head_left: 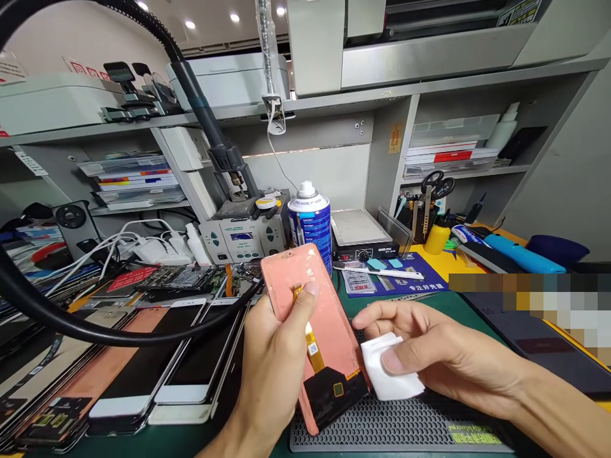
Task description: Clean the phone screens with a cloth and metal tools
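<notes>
A phone screen panel (329,318) with a pink back is held up tilted, its flex cable and black lower end facing the camera. My left hand (281,346) grips it by the left edge, the thumb pressed on the cable near the middle. Just right of the panel, my right hand (429,350) pinches a folded white wipe (389,375) between thumb and fingers. The wipe is at the panel's lower right edge; whether they touch is unclear. Beneath both lies a grey perforated mat (405,423).
Several phones and screens (186,350) lie in rows at the left, under a curved black hose (119,337). Behind stand a blue spray can (310,222), a soldering station (243,235) and a hot plate (365,235). A dark phone-like panel (539,343) lies right.
</notes>
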